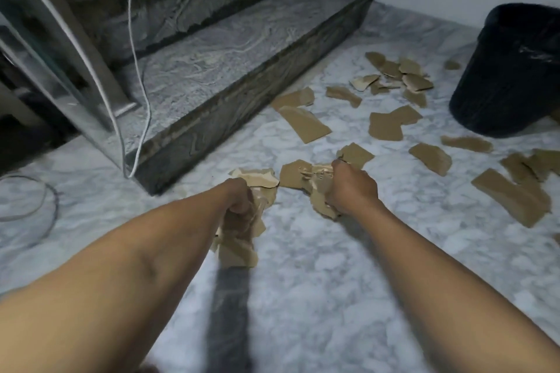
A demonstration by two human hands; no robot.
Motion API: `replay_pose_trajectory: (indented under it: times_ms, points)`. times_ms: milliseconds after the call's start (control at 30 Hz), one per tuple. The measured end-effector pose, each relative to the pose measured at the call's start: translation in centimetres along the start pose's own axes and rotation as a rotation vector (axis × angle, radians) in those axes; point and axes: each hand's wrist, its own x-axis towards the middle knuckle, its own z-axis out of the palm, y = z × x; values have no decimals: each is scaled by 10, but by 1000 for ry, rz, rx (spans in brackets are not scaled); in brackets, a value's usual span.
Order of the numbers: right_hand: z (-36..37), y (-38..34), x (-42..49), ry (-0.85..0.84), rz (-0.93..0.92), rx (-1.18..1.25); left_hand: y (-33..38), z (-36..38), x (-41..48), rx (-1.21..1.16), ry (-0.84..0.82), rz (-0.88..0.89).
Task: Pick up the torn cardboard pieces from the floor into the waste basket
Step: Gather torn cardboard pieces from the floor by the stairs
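We are gathering on the marble floor (303,297); the waste basket (509,76) is standing well beyond our right hand (351,191), with torn cardboard pieces (306,124) lying between. Our left hand (239,203) and right hand are each clenching a bunch of those pieces; we are probably carrying both to the basket next.

bare floor (303,297) fills the bottom middle of the frame, with lots of room to reach through. the stone step (242,48) takes up the upper left, and its dark front blocks that side. a white cord (136,68) hangs over the step down to the floor. the black waste basket (512,76) stands at the upper right, near the wall. cardboard pieces (306,124) lie scattered between step and basket, with small bare gaps among them.
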Motion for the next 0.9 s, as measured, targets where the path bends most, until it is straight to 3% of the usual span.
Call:
replay_pose_trajectory:
  times_ms: [133, 267, 433, 500, 633, 900]
  points:
    - [-20, -46, 22, -63, 12, 6, 4, -7, 19, 146, -147, 91]
    - [-56, -74, 49, -183, 109, 67, 11, -26, 29, 205, -399, 175]
    - [-53, -89, 72, -325, 174, 233, -4, -81, 40, 459, -368, 206]
    - [-40, -86, 78, -335, 164, 217, -11, -89, 51, 408, -392, 201]
    - [-18, -81, 87, -337, 149, 245, -13, -75, 69, 318, -227, 316]
    - [7, -84, 98, -324, 77, 161, -3, -42, 72, 286, -81, 228]
